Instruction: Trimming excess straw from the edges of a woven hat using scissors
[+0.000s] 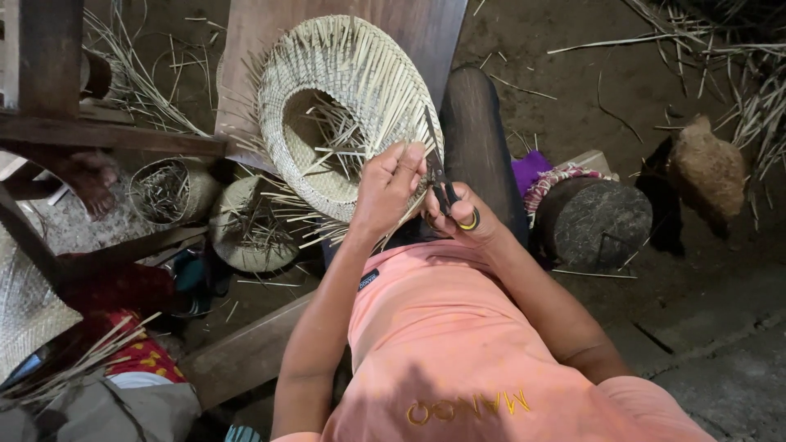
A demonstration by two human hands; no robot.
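Three woven straw hats are in view: one unfinished hat far centre, two smaller hats at left and. One pair of scissors, one round wooden block, two hands.

We're looking at a home weaving workshop with a bare dirt floor. Loose straw is scattered at 1 o'clock, half-finished woven baskets sit at 9 o'clock, and a worn log stump at 3 o'clock.
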